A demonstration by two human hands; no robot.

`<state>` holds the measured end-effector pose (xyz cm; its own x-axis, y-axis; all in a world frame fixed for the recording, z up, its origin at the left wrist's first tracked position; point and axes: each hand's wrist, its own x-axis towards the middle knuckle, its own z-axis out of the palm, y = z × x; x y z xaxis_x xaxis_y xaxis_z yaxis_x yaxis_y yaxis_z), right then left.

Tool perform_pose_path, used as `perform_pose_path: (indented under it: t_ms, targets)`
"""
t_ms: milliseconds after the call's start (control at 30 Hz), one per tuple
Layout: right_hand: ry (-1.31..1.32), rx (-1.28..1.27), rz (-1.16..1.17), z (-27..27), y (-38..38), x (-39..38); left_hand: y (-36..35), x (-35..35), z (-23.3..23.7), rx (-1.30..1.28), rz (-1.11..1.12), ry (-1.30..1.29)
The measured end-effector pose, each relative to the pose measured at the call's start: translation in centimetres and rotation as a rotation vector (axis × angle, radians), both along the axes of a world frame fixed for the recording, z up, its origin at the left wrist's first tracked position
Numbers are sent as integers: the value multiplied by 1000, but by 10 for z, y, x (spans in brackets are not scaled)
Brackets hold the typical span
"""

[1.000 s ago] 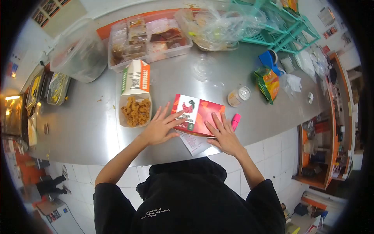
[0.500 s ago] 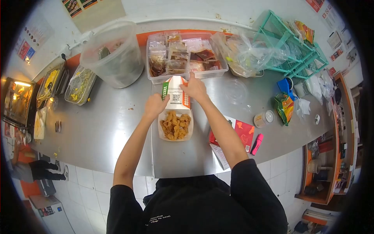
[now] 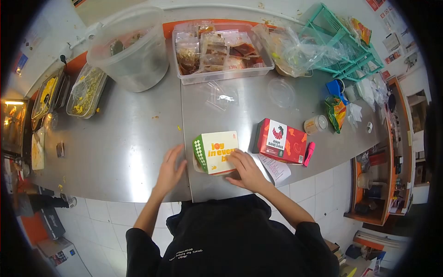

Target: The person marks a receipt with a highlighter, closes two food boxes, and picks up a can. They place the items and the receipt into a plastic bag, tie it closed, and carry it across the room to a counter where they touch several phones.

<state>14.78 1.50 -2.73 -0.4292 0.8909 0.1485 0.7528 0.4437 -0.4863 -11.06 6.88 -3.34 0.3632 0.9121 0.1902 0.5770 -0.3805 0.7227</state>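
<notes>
A white food box (image 3: 217, 151) with orange lettering and a green checked side sits closed on the steel counter (image 3: 124, 147) near its front edge. My left hand (image 3: 170, 170) rests flat against the box's left side. My right hand (image 3: 246, 169) presses on its lower right corner. To the right lies a closed red box (image 3: 282, 141) with a rooster logo, on top of a paper receipt (image 3: 276, 169). A pink marker (image 3: 308, 153) lies against the red box's right end.
At the back stand a big clear tub (image 3: 131, 55), a clear bin of sauce packets (image 3: 221, 48), plastic bags and a teal rack (image 3: 341, 41). Trays of yellow food (image 3: 85, 90) sit far left. A small lidded cup (image 3: 315, 124) and snack packet (image 3: 335, 112) are right.
The open box of fried chicken has been closed and now sits nearer the front edge. My hands came down from its raised lid to its sides. The red box now lies logo up.
</notes>
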Motion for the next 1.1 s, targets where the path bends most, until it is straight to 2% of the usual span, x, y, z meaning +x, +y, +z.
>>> perform_pose_path:
  t_ms: [33,67,167,200,300,400,567,700,767,833,867,967,1000,1100]
  targets:
    - [43,-92,-22,9,6,-6,-12,1,-5,-109,2,-68]
    - [-22,-100,11,6,15,-7,-22,3,-11,-216,7,-136]
    - [-233,-1,-29,41,44,-25,-42,17,-43,-497,153,-423]
    - [-215,-66,10,24,52,-26,-43,25,-61,-428,224,-661]
    - [98,-182,-24,14,60,-33,-36,35,-61,-387,352,-738]
    - [121,-344,-147,25,55,-47,-37,44,-77,-281,407,-891]
    - [-29,-336,-281,26,51,-65,-44,42,-63,-604,479,-822]
    - [-160,-178,-300,8,41,-66,-51,18,-34,-756,309,-659]
    - [-140,-181,-288,9,39,-66,-48,2,-33,-778,306,-592]
    - [-117,-185,-228,11,36,-61,-35,0,-19,-683,376,-628]
    - [-74,-200,-168,13,31,-56,-28,1,-17,-686,340,-638]
    - [28,-185,-148,25,7,-44,-23,34,23,-835,-38,-453]
    - [97,-185,-193,33,2,-36,-23,44,18,-760,-71,-462]
    - [500,-39,-419,54,-28,16,-11,69,29,-765,-55,-518]
